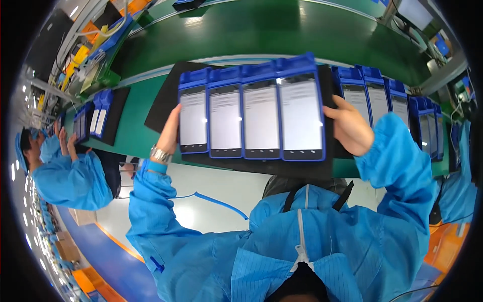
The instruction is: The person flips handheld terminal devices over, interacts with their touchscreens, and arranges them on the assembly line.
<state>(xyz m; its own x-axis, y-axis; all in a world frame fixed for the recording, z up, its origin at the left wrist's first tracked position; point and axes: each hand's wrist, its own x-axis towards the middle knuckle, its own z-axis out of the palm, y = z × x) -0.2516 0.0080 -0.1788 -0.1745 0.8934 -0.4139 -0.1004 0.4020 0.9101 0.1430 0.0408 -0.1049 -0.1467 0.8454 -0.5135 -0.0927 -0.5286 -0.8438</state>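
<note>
Between my two hands is a row of several blue handheld terminals (260, 121), standing side by side with lit white screens facing up. Each has a thick blue block at its far end, and the rightmost one sits a little higher than the rest. My left hand (170, 132) is closed against the row's left edge, a metal watch on its wrist. At the opposite end my right hand (353, 130) grips the right edge, thumb near the screen side, its other fingers partly hidden. Beneath the row lies a black mat (163, 108).
More blue terminals (375, 98) stand to the right on the green bench (143, 118). Farther left, similar terminals (100, 113) lie before a co-worker in blue (75, 176). A green conveyor surface (241, 38) runs behind the bench. A blue coiled cord (219, 202) hangs by my left sleeve.
</note>
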